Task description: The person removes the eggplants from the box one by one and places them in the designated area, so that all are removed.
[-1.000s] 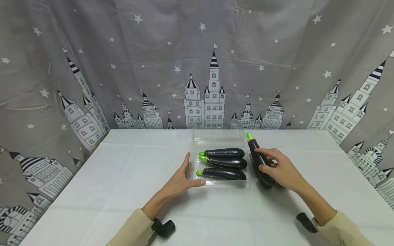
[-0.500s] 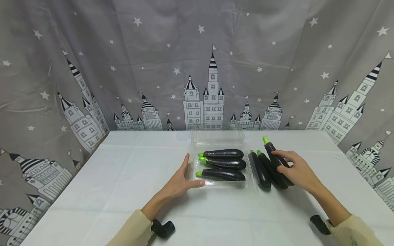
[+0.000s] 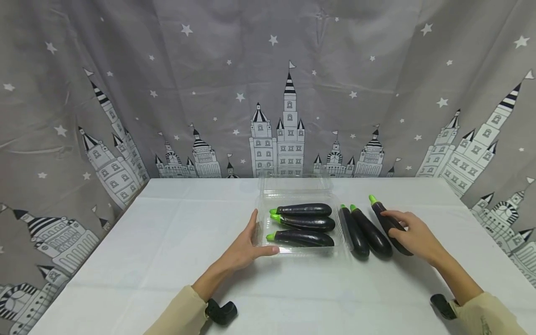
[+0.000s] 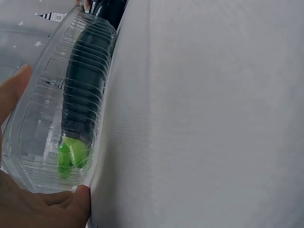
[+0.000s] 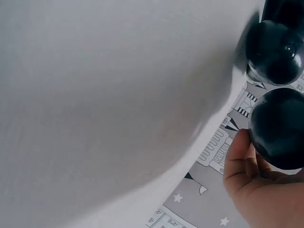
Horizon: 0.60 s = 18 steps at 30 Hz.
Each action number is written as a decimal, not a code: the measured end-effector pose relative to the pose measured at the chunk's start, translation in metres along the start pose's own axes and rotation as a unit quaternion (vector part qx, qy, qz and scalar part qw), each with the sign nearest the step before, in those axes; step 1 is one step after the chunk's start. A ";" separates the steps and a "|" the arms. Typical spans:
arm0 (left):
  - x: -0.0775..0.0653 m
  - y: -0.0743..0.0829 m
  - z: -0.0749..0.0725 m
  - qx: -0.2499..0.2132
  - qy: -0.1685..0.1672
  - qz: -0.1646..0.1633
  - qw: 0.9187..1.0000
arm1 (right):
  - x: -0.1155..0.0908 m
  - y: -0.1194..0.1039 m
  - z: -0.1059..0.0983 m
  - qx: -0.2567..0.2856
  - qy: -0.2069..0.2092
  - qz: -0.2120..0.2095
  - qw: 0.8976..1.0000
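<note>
My right hand (image 3: 418, 237) grips a dark eggplant (image 3: 387, 223) between thumb and fingers, its green stem end pointing away. In the right wrist view its round end (image 5: 278, 128) shows above my fingers. Two more eggplants, a left one (image 3: 355, 235) and a right one (image 3: 371, 232), lie side by side, left of the held one. My left hand (image 3: 244, 246) is spread at the front left corner of a clear plastic container (image 3: 341, 200), thumb along the front and fingers along the left side. Inside lie a back eggplant (image 3: 305, 209), a middle one (image 3: 307, 223) and a front one (image 3: 303, 238), stems to the left.
The container's clear lid (image 3: 295, 183) stands open at the back, near the far edge of the white table (image 3: 167, 242). A grey curtain (image 3: 201, 70) with printed castles and stars hangs behind the table.
My right hand has moved right with its eggplant, away from the two beside the container, and now holds it lower. My left hand and the container have stayed in place.
</note>
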<state>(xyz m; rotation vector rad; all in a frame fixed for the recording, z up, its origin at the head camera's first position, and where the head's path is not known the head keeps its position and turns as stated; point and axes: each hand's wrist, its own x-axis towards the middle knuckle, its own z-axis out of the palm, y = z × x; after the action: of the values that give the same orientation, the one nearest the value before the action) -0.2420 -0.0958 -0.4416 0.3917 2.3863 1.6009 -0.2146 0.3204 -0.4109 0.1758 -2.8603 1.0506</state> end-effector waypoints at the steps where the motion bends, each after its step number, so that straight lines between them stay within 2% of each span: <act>1: 0.000 0.000 0.000 0.001 0.000 -0.001 1.000 | 0.001 0.001 0.000 -0.002 -0.004 0.002 1.000; 9: -0.002 0.001 -0.001 0.006 0.004 -0.006 1.000 | 0.007 0.006 0.004 -0.013 -0.030 0.002 0.999; 18: 0.000 0.002 0.000 0.000 0.000 -0.013 1.000 | 0.005 0.007 0.006 -0.004 -0.031 0.014 0.999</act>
<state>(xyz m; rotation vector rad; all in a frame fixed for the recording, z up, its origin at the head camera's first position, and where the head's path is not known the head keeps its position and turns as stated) -0.2415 -0.0952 -0.4402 0.3588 2.3817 1.5909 -0.2204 0.3213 -0.4188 0.1718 -2.9297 1.0569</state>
